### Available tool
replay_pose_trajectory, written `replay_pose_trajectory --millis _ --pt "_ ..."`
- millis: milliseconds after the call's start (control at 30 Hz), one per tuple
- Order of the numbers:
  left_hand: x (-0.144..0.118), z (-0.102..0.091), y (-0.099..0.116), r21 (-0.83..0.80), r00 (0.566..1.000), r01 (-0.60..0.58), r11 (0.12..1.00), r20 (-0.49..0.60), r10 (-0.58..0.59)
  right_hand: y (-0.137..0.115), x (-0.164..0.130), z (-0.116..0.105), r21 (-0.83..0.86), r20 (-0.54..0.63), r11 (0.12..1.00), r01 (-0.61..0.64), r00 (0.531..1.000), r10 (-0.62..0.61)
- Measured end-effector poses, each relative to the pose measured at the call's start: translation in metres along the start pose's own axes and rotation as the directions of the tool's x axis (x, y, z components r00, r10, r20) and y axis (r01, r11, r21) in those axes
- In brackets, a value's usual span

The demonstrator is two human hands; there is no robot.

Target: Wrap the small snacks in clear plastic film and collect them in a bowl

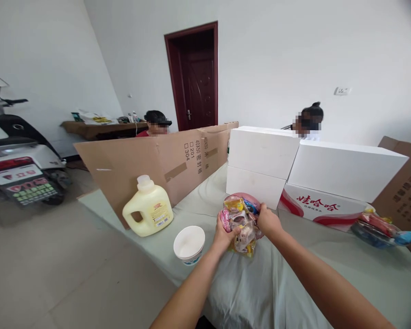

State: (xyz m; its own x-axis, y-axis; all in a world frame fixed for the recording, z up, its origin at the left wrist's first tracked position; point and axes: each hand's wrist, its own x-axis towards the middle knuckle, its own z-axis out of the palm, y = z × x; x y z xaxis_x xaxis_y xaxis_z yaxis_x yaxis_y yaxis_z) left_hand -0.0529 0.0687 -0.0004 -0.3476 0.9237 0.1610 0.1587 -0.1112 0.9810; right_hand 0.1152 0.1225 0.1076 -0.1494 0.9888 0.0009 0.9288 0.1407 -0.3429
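Observation:
A pink bowl [251, 197] heaped with wrapped snack packets [241, 223] is between my two hands, over the cloth-covered table. My left hand [224, 235] grips the near left side of the load, its thumb lying across the clear and yellow packets. On the opposite side my right hand [269, 221] is closed on the bowl's right edge. The packets hide most of the bowl, and I cannot tell whether it rests on the cloth. To the left of my left hand stands a stack of white paper bowls [188, 243]. Beyond them is a yellow handled jug [152, 209].
White boxes [262, 157] are stacked behind the bowl, beside a red-and-white carton [324, 208]. Another snack-filled bowl [380, 230] sits at the right. Cardboard panels [173, 169] screen the table [315, 260]. Two people are behind them. A scooter [20, 155] stands left.

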Motion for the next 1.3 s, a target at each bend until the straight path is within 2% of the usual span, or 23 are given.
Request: replay_pose_trajectory --millis 100,200,333,400,500,633,767,867,967,1100,1233,1300 --pt "-0.007 0.001 -0.007 0.088 0.996 -0.044 0.995 -0.076 0.051 -0.001 -0.004 0.003 -0.107 -0.096 0.992 0.074 0.992 -0.085" --pt "-0.010 0.001 -0.004 0.232 0.993 -0.066 0.971 -0.077 0.086 0.004 -0.002 0.007 -0.191 -0.171 0.974 0.124 0.973 -0.158" --pt "-0.007 0.006 0.003 0.374 0.989 -0.086 0.924 -0.078 0.123 0.018 0.011 0.014 -0.241 -0.245 0.962 0.129 0.951 -0.189" --pt "-0.003 0.012 0.007 0.447 0.984 -0.129 0.885 -0.050 0.169 0.025 0.020 0.017 -0.235 -0.279 0.964 0.121 0.942 -0.186" --pt "0.004 0.022 0.016 0.572 0.978 -0.196 0.796 0.054 0.202 0.032 0.031 0.024 -0.192 -0.318 0.976 0.104 0.934 -0.162" --pt "0.024 0.037 0.036 0.665 0.968 -0.243 0.706 0.209 0.136 0.037 0.039 0.039 -0.097 -0.335 0.992 0.086 0.935 -0.114" --pt "0.056 0.053 0.061 0.703 0.936 -0.241 0.669 0.352 -0.033 0.047 0.045 0.050 0.021 -0.335 0.996 0.082 0.939 -0.071" --pt "0.076 0.067 0.071 0.720 0.916 -0.229 0.655 0.387 -0.105 0.063 0.045 0.056 0.124 -0.341 0.991 0.053 0.940 -0.008" --pt "0.082 0.073 0.072 0.732 0.907 -0.212 0.647 0.395 -0.149 0.081 0.038 0.067 0.234 -0.354 0.972 -0.016 0.930 0.100" --pt "0.076 0.062 0.069 0.746 0.898 -0.227 0.626 0.409 -0.161 0.085 0.028 0.087 0.363 -0.346 0.928 -0.089 0.911 0.223" --pt "0.069 0.038 0.072 0.758 0.922 -0.213 0.617 0.364 -0.129 0.062 0.025 0.109 0.450 -0.333 0.891 -0.052 0.917 0.221" --pt "0.068 0.026 0.073 0.796 0.936 -0.176 0.579 0.317 -0.152 0.048 0.025 0.118 0.486 -0.336 0.874 -0.013 0.920 0.200"
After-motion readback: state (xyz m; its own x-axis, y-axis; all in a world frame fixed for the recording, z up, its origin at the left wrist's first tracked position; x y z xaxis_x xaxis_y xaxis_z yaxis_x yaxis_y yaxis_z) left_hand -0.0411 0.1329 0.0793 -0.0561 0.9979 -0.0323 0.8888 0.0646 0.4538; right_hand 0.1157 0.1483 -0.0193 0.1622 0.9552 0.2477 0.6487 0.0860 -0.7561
